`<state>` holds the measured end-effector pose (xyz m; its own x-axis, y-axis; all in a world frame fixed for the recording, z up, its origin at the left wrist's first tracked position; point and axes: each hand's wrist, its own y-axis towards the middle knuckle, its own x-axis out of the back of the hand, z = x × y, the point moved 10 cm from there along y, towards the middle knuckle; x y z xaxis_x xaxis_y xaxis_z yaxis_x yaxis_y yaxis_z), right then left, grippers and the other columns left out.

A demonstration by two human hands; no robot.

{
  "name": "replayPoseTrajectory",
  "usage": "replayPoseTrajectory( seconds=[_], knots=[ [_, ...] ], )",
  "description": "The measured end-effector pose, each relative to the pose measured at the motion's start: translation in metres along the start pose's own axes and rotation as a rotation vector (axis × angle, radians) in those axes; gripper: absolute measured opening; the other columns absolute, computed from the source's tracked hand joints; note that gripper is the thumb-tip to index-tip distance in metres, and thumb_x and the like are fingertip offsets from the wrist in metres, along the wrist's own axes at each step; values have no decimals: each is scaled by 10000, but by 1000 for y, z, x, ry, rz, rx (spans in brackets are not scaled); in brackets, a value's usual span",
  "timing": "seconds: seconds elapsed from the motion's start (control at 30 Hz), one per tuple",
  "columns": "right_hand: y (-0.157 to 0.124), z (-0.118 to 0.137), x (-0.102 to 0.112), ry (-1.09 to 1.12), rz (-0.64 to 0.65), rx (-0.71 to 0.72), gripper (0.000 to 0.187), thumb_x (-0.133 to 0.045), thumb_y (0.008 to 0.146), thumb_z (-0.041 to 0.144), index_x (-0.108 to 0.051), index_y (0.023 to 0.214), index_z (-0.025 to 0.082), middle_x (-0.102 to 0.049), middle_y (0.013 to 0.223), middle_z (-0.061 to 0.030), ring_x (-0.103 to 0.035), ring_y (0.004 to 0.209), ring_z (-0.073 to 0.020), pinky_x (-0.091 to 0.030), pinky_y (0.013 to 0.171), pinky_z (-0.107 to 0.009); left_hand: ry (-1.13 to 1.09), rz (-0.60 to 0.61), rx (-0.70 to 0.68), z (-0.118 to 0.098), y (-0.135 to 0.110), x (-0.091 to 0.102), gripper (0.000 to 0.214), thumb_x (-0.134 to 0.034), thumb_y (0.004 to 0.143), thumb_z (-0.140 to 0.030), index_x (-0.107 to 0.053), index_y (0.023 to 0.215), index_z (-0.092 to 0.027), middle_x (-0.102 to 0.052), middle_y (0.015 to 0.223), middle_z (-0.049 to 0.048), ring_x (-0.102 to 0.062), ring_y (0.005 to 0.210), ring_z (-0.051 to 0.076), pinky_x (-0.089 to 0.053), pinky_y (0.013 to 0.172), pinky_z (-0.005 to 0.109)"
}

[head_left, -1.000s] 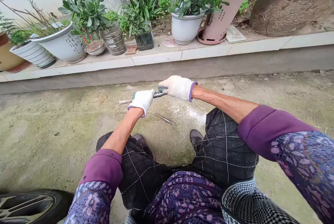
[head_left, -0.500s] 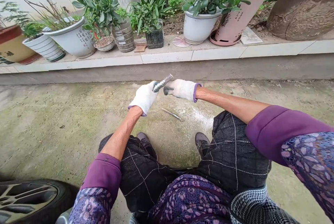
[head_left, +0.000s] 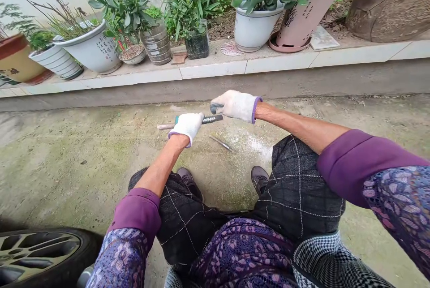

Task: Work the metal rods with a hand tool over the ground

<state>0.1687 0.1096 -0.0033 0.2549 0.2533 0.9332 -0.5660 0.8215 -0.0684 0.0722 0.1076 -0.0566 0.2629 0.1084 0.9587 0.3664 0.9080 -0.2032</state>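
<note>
My left hand [head_left: 188, 126], in a white glove with purple trim, is closed around a rod [head_left: 212, 119] held roughly level. The rod's right part looks silvery and ridged, as if wound with wire; a pale brownish end sticks out to the left, and a bit of teal shows beside the glove. My right hand [head_left: 233, 105], gloved alike with grey-coated fingers, is just above and right of the rod's right tip. Its fingers are curled together, and whatever they may hold is hidden. Below the hands, a thin metallic-looking stick [head_left: 221, 143] lies on the ground.
White powder [head_left: 257, 144] is scattered on the concrete ground [head_left: 110, 162] by my right knee. Ahead runs a low tiled ledge [head_left: 211, 70] with several potted plants, among them a white pot [head_left: 255, 30]. A car wheel [head_left: 40, 254] stands at lower left.
The rod has swung from pointing up and away to lying nearly level, with its right end dipping. My left hand has turned and lowered; my right hand has risen slightly.
</note>
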Motion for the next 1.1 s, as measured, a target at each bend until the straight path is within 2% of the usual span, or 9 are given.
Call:
replayPoseTrajectory(
  seconds=[0.17,0.3,0.4,0.5,0.6,0.7,0.87,1.0,1.1],
  knots=[
    [4,-56,18,34,-37,-128,252,-514,866,173,-739,977,145,-721,903,-48,-559,732,-131,-387,632,-242,-106,-13,-82,-34,7,18,320,-436,912,-224,-674,1124,-205,-729,890,117,-703,840,264,-506,756,349],
    [4,-77,9,68,-24,-203,273,-528,846,165,-745,1009,137,-713,879,-51,-534,674,-117,-371,593,-229,-410,-183,-60,-31,15,48,312,-453,907,-295,-705,1064,-201,-737,903,81,-679,820,221,-489,736,296],
    [0,-62,-4,97,21,-174,268,-518,869,217,-747,999,169,-704,834,-31,-522,630,-109,-361,577,-229,-605,-273,-6,-12,21,57,327,-481,884,-290,-705,1087,-164,-732,906,70,-657,799,187,-475,704,252],
    [-8,-25,-9,50,28,-63,254,-506,887,245,-736,975,179,-714,866,-30,-547,678,-117,-351,591,-235,-643,-281,79,6,25,52,331,-488,874,-275,-699,1088,-137,-727,883,75,-643,755,177,-471,677,249],
    [-14,2,-11,-59,35,-32,283,-477,900,251,-725,1013,176,-733,910,-59,-578,694,-136,-333,582,-259,-530,-200,121,10,28,37,297,-479,887,-264,-700,1043,-142,-732,887,95,-651,767,191,-479,691,267],
    [-11,17,-13,-163,59,2,303,-478,881,215,-714,1069,183,-740,933,-78,-602,688,-154,-319,557,-274,-282,-124,145,7,28,22,304,-445,902,-212,-684,1083,-160,-735,936,135,-682,831,232,-498,752,315],
    [4,5,-11,-243,112,-44,245,-538,846,238,-736,982,194,-727,857,-65,-589,665,-163,-303,531,-279,-52,-27,29,-11,21,3,338,-409,906,-148,-672,1119,-140,-721,956,183,-698,953,293,-506,836,386],
    [18,-18,2,-72,32,-58,233,-540,839,208,-746,946,185,-690,785,-16,-517,637,-117,-329,560,-255,-113,-18,-39,-17,8,10,324,-432,914,-198,-683,1117,-169,-721,917,148,-700,919,285,-503,816,372],
    [27,-33,-1,117,18,-72,241,-520,830,179,-746,907,155,-653,733,2,-476,609,-102,-341,566,-244,-258,-44,-30,-10,0,21,301,-467,906,-261,-708,1070,-186,-720,862,107,-688,834,244,-493,765,321]
  ],
)
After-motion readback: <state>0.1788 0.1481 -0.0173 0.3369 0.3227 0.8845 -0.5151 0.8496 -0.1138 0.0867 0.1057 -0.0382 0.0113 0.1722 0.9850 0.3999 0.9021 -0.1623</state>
